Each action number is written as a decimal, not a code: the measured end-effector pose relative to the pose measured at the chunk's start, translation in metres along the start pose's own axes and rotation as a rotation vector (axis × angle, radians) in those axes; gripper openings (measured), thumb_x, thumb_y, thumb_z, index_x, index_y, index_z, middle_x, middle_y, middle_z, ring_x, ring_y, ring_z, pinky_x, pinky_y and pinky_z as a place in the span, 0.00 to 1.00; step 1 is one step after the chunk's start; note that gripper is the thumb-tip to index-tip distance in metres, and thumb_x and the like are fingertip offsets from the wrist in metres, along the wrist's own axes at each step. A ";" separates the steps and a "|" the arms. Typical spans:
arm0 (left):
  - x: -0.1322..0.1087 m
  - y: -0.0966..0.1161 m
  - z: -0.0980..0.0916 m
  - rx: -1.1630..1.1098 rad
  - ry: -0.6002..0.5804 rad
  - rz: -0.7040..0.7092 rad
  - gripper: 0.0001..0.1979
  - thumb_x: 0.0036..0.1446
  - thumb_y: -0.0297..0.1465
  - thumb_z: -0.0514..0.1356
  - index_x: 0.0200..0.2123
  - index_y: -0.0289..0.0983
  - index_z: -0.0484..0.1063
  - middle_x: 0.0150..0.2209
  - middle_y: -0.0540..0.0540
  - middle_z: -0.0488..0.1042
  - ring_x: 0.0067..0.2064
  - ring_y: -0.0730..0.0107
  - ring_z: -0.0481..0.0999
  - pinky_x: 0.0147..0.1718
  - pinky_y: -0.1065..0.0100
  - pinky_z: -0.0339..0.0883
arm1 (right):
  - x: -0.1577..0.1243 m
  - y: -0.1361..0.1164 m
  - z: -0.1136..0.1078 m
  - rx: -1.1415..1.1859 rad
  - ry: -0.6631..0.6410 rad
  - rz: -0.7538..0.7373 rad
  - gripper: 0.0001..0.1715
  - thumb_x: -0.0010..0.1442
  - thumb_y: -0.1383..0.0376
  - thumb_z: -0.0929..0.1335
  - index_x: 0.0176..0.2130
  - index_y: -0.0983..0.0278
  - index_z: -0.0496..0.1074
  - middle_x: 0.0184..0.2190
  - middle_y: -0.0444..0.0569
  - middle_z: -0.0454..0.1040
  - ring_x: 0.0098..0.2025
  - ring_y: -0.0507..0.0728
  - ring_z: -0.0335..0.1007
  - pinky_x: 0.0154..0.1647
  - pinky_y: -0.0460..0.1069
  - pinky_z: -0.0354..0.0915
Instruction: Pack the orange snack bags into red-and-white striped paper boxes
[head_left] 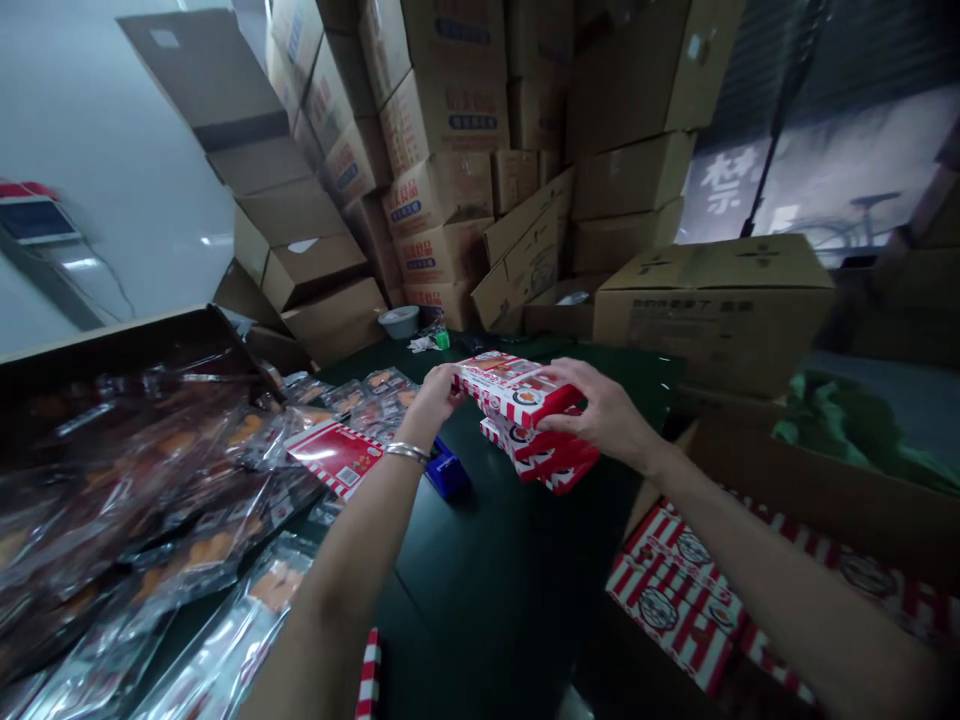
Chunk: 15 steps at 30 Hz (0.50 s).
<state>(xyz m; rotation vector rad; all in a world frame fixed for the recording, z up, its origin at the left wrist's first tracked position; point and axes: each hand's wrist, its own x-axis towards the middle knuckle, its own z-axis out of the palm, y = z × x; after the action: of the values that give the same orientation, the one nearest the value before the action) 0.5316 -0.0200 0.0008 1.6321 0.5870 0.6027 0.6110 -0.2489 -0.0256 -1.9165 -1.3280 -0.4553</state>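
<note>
Both of my hands hold a red and white striped carton box [517, 390] above the dark green table [487, 600]. My left hand [439, 395] grips its left end, and my right hand [600, 408] spreads over its right end. Just below it lies a small stack of matching boxes [540, 455], partly hidden by the held box. Left of my wrist, a flat red and white box [334, 458] rests on the table. A blue object [446, 470], perhaps a tape dispenser, sits beside my left forearm.
A dark tray of clear plastic food packets [135, 470] fills the left side. An open carton of striped boxes [675, 590] stands at the right. Stacked cardboard cartons [442, 130] rise behind the table, with a white bowl [399, 322] at their foot.
</note>
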 end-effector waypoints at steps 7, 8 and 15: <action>-0.178 -0.026 -0.065 -0.211 -0.187 -0.383 0.19 0.67 0.37 0.48 0.31 0.32 0.71 0.24 0.49 0.71 0.22 0.79 0.71 0.24 0.76 0.68 | -0.040 -0.100 -0.066 0.180 0.085 -0.382 0.28 0.56 0.53 0.71 0.54 0.57 0.70 0.51 0.53 0.74 0.52 0.65 0.70 0.56 0.60 0.65; -0.212 -0.037 -0.073 -0.212 -0.242 -0.453 0.23 0.66 0.40 0.46 0.29 0.31 0.71 0.22 0.47 0.71 0.20 0.76 0.71 0.21 0.74 0.67 | -0.049 -0.111 -0.073 0.223 0.030 -0.373 0.26 0.56 0.53 0.71 0.53 0.55 0.71 0.47 0.51 0.77 0.47 0.63 0.74 0.51 0.57 0.69; -0.375 -0.039 -0.134 0.193 -0.251 -0.156 0.21 0.59 0.45 0.59 0.50 0.40 0.72 0.44 0.41 0.78 0.45 0.59 0.77 0.44 0.63 0.70 | -0.109 -0.160 -0.077 0.455 -0.414 -0.032 0.23 0.48 0.54 0.76 0.44 0.57 0.75 0.37 0.45 0.80 0.35 0.59 0.78 0.33 0.48 0.73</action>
<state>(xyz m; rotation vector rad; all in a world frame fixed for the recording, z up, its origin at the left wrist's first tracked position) 0.1635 -0.1713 -0.0430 1.7899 0.5927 0.2268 0.4309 -0.3473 0.0138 -1.6517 -1.5616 0.2342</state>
